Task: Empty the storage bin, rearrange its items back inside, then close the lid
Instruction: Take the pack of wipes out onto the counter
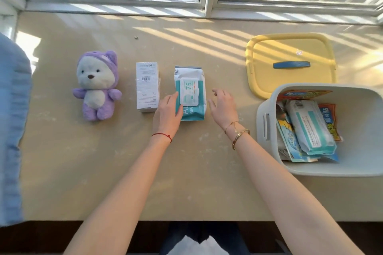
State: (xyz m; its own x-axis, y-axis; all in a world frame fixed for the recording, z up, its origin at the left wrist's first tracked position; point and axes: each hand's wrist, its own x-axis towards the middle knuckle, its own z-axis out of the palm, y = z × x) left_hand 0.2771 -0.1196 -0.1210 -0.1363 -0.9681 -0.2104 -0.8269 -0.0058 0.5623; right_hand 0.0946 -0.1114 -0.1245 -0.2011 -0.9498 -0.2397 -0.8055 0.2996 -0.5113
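A white storage bin (267,118) stands at the right, tilted toward me, with a wipes pack (310,126) and several flat colourful packets inside. Its yellow lid (267,76) with a blue handle lies flat behind it. On the table lie a teal-and-white wipes pack (191,80), a white box (147,87) and a purple plush bear (97,85). My left hand (169,113) rests its fingers on the left edge of the teal wipes pack. My right hand (223,105) hovers just right of that pack with fingers spread, holding nothing.
The beige table (103,161) runs up to a window sill and barred window at the back. Blue fabric (12,130) hangs over the left edge. A tiny ring-like object (136,37) lies near the back. Sunlight stripes cross the surface.
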